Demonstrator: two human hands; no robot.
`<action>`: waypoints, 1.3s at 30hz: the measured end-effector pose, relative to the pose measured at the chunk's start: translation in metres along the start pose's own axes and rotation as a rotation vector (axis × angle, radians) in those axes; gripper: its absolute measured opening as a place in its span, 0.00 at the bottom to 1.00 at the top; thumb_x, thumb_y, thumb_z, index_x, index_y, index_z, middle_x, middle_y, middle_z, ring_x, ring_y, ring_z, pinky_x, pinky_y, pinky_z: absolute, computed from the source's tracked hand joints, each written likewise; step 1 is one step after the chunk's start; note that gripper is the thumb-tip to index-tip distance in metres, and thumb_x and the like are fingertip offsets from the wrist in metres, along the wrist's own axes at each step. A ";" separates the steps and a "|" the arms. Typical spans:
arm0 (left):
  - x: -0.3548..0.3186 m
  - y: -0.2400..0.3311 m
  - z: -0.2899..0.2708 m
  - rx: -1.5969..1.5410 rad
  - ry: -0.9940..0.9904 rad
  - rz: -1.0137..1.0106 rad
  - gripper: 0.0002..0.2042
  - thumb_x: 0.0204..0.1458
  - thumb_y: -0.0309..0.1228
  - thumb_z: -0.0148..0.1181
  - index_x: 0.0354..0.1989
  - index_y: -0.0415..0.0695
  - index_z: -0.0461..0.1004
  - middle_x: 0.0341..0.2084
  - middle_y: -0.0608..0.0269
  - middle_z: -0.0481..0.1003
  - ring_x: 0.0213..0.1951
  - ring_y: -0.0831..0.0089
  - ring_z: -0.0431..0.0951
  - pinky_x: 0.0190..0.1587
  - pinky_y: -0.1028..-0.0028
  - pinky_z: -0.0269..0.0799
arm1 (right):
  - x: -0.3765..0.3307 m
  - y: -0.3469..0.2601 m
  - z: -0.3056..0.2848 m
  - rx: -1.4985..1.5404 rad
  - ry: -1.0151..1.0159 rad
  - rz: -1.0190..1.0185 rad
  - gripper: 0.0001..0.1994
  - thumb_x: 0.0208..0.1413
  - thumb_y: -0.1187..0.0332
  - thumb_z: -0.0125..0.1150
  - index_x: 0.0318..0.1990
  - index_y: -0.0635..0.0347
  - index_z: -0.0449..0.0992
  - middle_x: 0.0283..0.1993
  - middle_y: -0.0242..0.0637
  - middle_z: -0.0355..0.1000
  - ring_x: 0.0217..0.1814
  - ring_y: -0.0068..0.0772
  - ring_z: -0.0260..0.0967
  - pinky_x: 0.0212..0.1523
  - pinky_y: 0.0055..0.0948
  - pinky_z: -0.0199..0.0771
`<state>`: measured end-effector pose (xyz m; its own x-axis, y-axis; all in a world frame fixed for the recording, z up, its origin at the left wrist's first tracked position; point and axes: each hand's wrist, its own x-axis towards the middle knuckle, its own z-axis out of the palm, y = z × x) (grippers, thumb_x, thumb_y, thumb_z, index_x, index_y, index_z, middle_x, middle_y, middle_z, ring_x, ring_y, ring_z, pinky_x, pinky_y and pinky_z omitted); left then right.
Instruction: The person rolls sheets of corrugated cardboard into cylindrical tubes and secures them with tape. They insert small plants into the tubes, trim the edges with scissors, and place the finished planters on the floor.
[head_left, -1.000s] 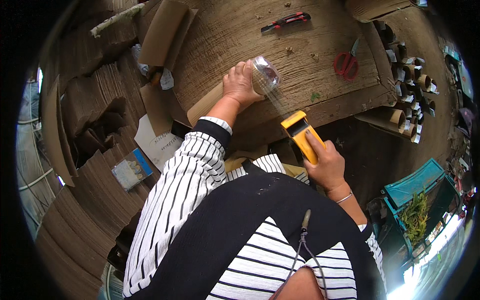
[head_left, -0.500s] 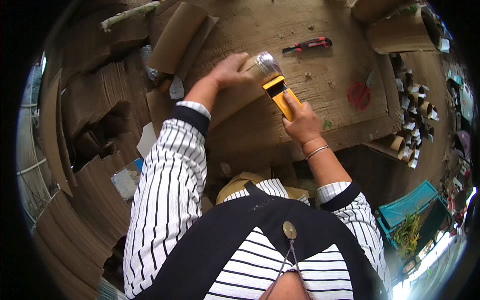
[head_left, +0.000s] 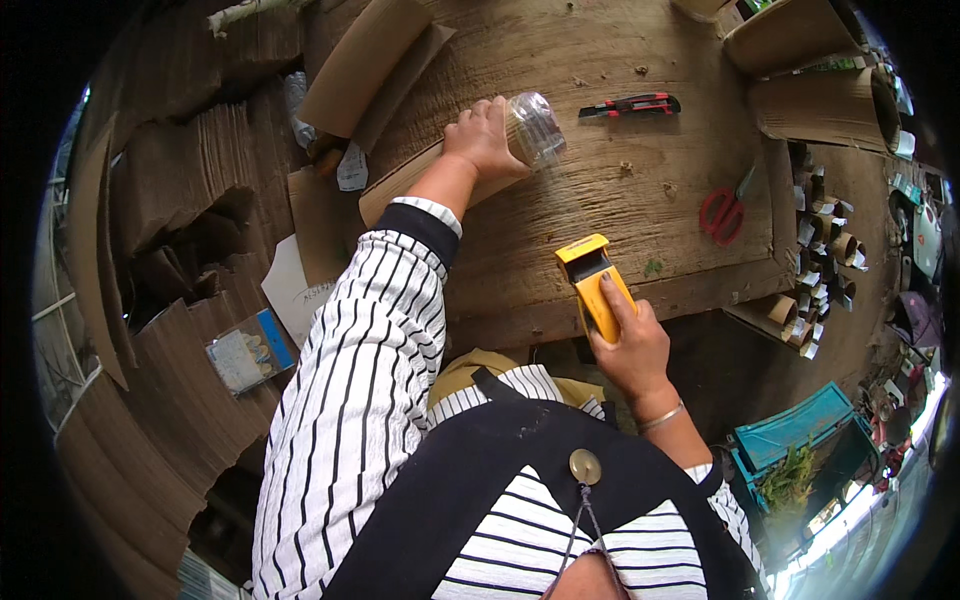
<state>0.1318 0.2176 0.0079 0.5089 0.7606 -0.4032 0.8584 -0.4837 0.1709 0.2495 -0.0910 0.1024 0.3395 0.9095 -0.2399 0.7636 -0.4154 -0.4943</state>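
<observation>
- The left hand lies above the centre of the frame, its grip closed over one end of a clear plastic tube lying on the wooden worktop.
- A cardboard strip lies under that hand and wrist.
- The right hand, right of centre, has its grip clamped on a yellow knife, well apart from the tube.
- A red-and-black cutter and red scissors lie to the right.

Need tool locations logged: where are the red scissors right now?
In the head view the red scissors lie on the wooden table toward the person's right, beyond the right hand and its yellow tool.
</observation>
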 end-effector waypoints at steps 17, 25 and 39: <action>0.035 -0.015 0.024 -0.689 -0.673 0.362 0.37 0.28 0.35 0.79 0.50 0.36 0.69 0.41 0.55 0.75 0.48 0.69 0.72 0.53 0.70 0.68 | 0.076 0.034 0.057 -0.092 -0.098 0.116 0.31 0.41 0.63 0.66 0.59 0.35 0.71 0.33 0.42 0.69 0.36 0.49 0.72 0.38 0.43 0.75; -0.009 0.007 0.076 -0.520 -0.397 0.614 0.42 0.33 0.48 0.75 0.59 0.41 0.67 0.59 0.51 0.64 0.62 0.60 0.63 0.64 0.67 0.58 | -0.042 0.046 0.075 0.028 0.097 0.100 0.36 0.37 0.65 0.71 0.61 0.36 0.69 0.37 0.38 0.65 0.35 0.43 0.71 0.33 0.38 0.76; -0.054 0.044 0.056 0.064 0.222 0.186 0.53 0.27 0.54 0.74 0.65 0.46 0.56 0.59 0.56 0.61 0.60 0.58 0.62 0.59 0.58 0.61 | -0.023 -0.013 0.003 0.068 0.104 -0.007 0.35 0.38 0.61 0.71 0.60 0.35 0.69 0.34 0.39 0.65 0.29 0.43 0.71 0.30 0.40 0.76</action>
<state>0.1387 0.1313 -0.0130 0.6647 0.7292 -0.1624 0.7470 -0.6445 0.1632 0.2305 -0.1061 0.1119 0.3921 0.9076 -0.1501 0.7281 -0.4059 -0.5524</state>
